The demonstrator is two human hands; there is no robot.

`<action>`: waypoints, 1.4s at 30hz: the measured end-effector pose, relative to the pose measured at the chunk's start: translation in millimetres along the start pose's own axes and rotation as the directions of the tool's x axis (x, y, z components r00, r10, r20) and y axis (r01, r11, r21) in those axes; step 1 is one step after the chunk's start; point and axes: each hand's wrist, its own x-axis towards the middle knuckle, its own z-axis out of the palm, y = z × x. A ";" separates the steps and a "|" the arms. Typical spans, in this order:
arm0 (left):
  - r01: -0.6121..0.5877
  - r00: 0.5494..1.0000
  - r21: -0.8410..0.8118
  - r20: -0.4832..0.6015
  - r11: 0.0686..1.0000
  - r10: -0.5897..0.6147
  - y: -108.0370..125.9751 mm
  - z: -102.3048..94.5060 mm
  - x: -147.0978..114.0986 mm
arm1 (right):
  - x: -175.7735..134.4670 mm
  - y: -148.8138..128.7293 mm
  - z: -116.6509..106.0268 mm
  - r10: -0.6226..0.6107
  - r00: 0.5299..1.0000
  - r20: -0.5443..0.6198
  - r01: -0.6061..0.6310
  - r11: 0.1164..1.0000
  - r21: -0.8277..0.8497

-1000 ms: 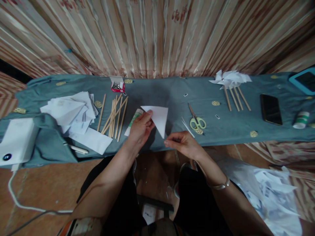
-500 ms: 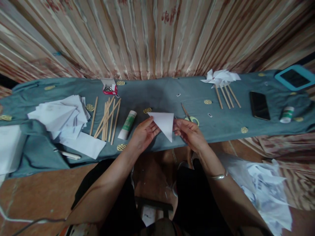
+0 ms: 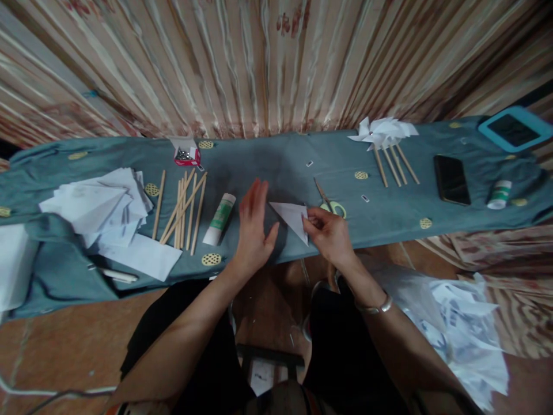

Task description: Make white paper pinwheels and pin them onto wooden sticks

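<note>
Between thumb and fingertips of the right hand (image 3: 330, 233), a white folded paper triangle (image 3: 294, 218) is pinched at its near edge, held just above the grey-blue cloth (image 3: 276, 167), seemingly to keep the fold steady. Beside it, the left hand (image 3: 253, 227) hovers flat, fingers spread and gripping nothing. Just beyond the right fingertips lie yellow-handled scissors (image 3: 330, 204); left of the open palm rests a white-and-green glue stick (image 3: 219, 219), then loose wooden sticks (image 3: 184, 207).
</note>
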 end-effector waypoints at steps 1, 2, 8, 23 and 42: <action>-0.109 0.992 0.128 0.075 0.986 0.100 -0.4 -1.0 -1.8 | -1.7 -0.3 0.8 -0.012 1.000 0.008 0.012 0.999 -0.048; -0.201 0.973 0.212 0.155 0.956 0.170 -1.1 -1.4 -3.7 | -3.3 -1.0 1.7 -0.021 0.999 0.025 0.023 0.997 -0.073; -0.398 0.897 0.349 0.341 0.848 0.281 -6.0 1.8 -13.2 | -8.2 -4.9 5.7 0.003 0.998 0.065 0.006 0.990 -0.141; -0.446 0.882 0.482 0.379 0.754 0.280 -2.4 -10.5 -17.9 | -14.9 -2.2 8.6 -0.118 0.988 0.103 0.146 0.931 -0.333; -0.529 0.837 0.500 0.441 0.686 0.324 -23.4 -33.3 -36.8 | -35.5 23.9 -5.6 -0.506 0.784 0.359 0.610 0.734 -0.298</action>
